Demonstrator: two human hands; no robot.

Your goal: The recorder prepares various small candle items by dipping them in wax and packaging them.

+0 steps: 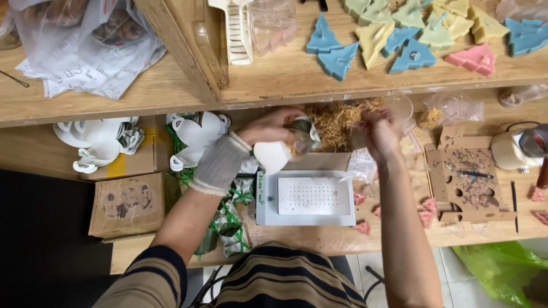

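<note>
Your left hand (268, 126) closed round a small clear bag (302, 136) above the white tray (305, 197) while your right hand (374, 128) pinched straw filler (337, 122) beside it (the bag likely light, crinkly, slippery; best held at its mouth).

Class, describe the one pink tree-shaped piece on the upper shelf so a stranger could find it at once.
Start at the long wooden upper shelf and follow it toward its right end, where flat tree-shaped wax pieces lie in a cluster. The pink tree-shaped piece lies at the cluster's lower right, near the shelf's front edge; its neighbours are blue, yellow or pale green.
</note>
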